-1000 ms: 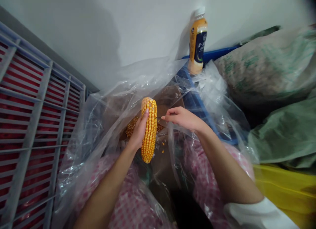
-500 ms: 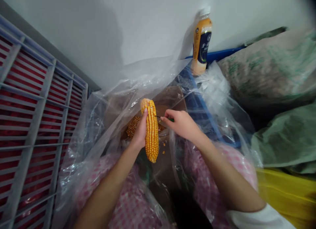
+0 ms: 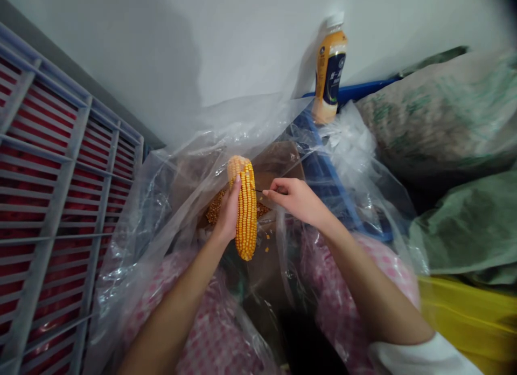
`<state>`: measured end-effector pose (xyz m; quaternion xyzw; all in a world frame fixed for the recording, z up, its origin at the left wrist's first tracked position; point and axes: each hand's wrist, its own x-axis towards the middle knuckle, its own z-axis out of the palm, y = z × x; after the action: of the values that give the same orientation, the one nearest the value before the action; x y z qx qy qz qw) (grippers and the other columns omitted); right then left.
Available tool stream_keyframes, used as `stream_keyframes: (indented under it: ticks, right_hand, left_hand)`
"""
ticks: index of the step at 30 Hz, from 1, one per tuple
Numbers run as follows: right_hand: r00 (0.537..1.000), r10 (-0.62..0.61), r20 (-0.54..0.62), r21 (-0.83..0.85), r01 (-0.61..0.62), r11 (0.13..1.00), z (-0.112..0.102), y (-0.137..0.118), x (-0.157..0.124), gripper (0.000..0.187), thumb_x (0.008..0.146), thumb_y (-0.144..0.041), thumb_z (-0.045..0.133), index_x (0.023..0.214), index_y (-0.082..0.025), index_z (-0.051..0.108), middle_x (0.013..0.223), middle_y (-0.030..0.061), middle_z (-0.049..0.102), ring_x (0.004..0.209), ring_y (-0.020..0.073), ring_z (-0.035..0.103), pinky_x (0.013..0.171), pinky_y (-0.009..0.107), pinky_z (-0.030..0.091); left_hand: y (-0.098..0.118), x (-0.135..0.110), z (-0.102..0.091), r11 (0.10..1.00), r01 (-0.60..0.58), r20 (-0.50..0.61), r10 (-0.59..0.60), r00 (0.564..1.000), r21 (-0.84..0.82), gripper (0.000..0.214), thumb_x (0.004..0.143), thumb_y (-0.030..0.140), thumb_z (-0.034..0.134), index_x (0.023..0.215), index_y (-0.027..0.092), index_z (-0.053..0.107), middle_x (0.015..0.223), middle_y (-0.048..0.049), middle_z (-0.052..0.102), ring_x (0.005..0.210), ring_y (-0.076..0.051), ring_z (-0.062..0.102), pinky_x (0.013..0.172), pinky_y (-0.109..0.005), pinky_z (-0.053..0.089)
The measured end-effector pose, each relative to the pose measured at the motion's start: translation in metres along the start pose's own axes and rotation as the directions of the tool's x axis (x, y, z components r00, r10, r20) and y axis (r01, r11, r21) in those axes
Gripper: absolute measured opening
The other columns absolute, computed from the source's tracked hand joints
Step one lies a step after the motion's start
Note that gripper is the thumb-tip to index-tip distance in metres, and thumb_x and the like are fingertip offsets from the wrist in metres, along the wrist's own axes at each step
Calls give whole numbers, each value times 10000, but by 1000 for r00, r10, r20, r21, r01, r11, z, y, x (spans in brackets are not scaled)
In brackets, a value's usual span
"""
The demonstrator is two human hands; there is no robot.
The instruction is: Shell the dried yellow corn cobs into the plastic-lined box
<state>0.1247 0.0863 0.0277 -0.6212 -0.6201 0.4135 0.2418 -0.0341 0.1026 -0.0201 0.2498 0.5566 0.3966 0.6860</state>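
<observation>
My left hand (image 3: 227, 213) grips a yellow corn cob (image 3: 244, 209) and holds it upright over a cardboard box lined with clear plastic (image 3: 278, 154). To the right of the cob, my right hand (image 3: 297, 199) pinches a thin pointed tool (image 3: 259, 191), its tip touching the cob's upper right side. A pile of loose kernels (image 3: 216, 207) lies in the box behind the cob, and a few more kernels (image 3: 266, 240) are scattered below it.
A grey slatted rack with red contents (image 3: 52, 202) fills the left side. An orange drink bottle (image 3: 330, 68) stands against the white wall on a blue crate (image 3: 355, 89). Full woven sacks (image 3: 440, 116) lie at the right, with a yellow container (image 3: 468, 316) below them. Pink checked fabric under plastic (image 3: 226, 337) covers my lap.
The cob has shifted up slightly and turned a little in my left hand. My right hand stays at the cob's right side with the tool.
</observation>
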Motion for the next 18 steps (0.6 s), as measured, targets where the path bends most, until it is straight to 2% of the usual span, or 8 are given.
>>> stream_keyframes:
  ticks: [2,5,10,18]
  right_hand:
    - [1000,-4,24,18,3,1000,-2,1,0,248,809,-335,513,616,-180,498,523,-63,406,497,77,324,525,234,241]
    - [997,5,75,26,-7,1000,-8,3,0,254,805,-347,511,613,-181,501,513,-67,386,498,78,318,518,234,240]
    - [992,30,125,-11,-29,1000,-16,6,-1,239,774,-349,526,607,-178,509,543,-51,427,522,86,364,512,229,252]
    - [997,76,20,-97,-74,993,0,-2,-2,232,802,-280,522,592,-187,490,532,-47,446,508,88,355,539,243,249]
  left_hand:
    - [0,-1,0,997,-42,-12,42,999,57,492,704,634,583,899,184,630,672,2,620,562,-128,563,552,-248,438]
    - [2,-4,0,990,-74,31,70,997,117,492,714,642,565,876,181,626,611,9,580,522,-127,534,532,-251,414]
    - [1,-7,1,962,-180,75,168,983,207,435,721,570,613,918,184,640,699,-6,621,605,-130,549,579,-240,408]
    - [-4,-8,2,973,-164,12,165,986,164,452,709,588,609,918,188,633,691,-12,617,666,-157,575,620,-256,426]
